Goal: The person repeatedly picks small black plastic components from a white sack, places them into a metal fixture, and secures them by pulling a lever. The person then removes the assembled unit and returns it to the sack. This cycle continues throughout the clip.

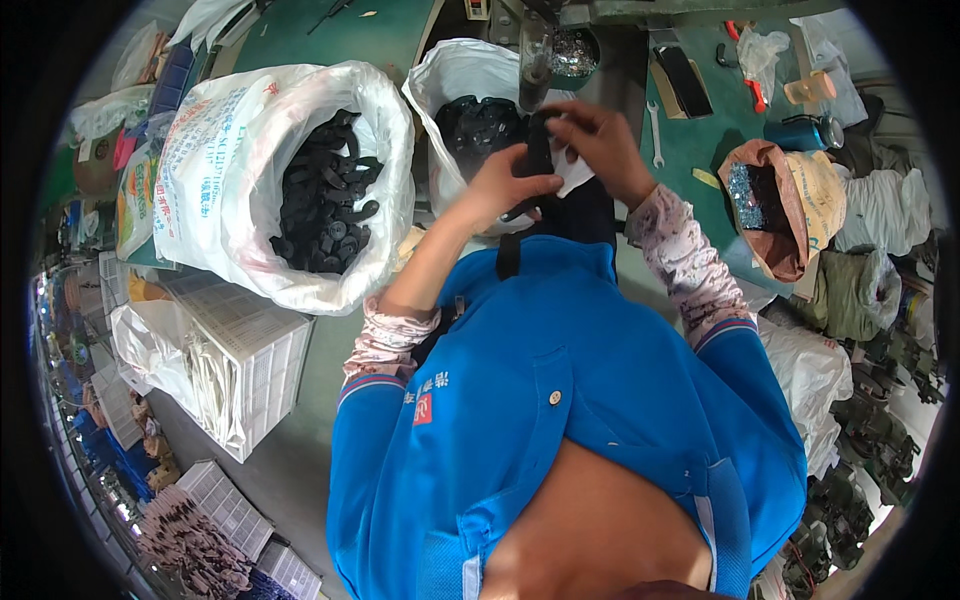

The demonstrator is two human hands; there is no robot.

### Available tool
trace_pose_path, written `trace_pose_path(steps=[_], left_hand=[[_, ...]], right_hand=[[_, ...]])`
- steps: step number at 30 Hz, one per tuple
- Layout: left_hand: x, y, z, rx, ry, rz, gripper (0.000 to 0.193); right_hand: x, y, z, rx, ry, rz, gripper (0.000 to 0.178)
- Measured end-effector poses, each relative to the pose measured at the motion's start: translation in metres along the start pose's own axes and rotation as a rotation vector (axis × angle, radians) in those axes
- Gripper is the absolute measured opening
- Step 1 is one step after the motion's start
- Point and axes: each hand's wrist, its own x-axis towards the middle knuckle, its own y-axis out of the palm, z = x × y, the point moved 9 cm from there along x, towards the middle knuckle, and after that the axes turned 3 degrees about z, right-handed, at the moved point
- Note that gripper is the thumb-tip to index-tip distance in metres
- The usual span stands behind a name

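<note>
In front of my chest, below a machine's metal post (pixel 535 68), both hands are on a dark elongated plastic part (pixel 540 148). My left hand (pixel 508 185) has its thumb and fingers closed round the lower portion. My right hand (pixel 600 148) pinches near the upper end, its fingertips bent inward. Just left of them, an open white sack (pixel 430 75) contains black parts (pixel 478 122). Farther left, a larger white woven sack (pixel 225 170) lies tilted with its mouth toward me, full of curved black plastic pieces (pixel 330 195).
Beyond the post is a bowl of small shiny pieces (pixel 573 55). On the green right-hand bench (pixel 690 140) are a wrench (pixel 655 135), a phone (pixel 683 80), a blue flask (pixel 800 133) and a brown bag of metal bits (pixel 785 225). White crates (pixel 270 375) stand lower left.
</note>
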Motion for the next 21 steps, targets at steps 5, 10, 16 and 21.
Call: trace_pose_path(steps=[5, 10, 16, 21], left_hand=[[0.002, -0.015, 0.003, -0.434, 0.080, -0.067, 0.034], [0.009, -0.027, 0.004, -0.672, 0.229, -0.178, 0.021], [0.012, -0.046, 0.011, -0.725, 0.292, -0.299, 0.010], [0.016, -0.049, 0.003, -0.817, 0.344, -0.301, 0.012]], right_hand=[[0.032, -0.025, 0.050, 0.163, -0.257, -0.123, 0.021], [0.054, -0.026, 0.058, 0.046, -0.136, -0.050, 0.022], [0.057, -0.025, 0.032, 0.058, -0.026, -0.094, 0.026], [0.020, -0.010, -0.021, 0.285, 0.061, -0.100, 0.039]])
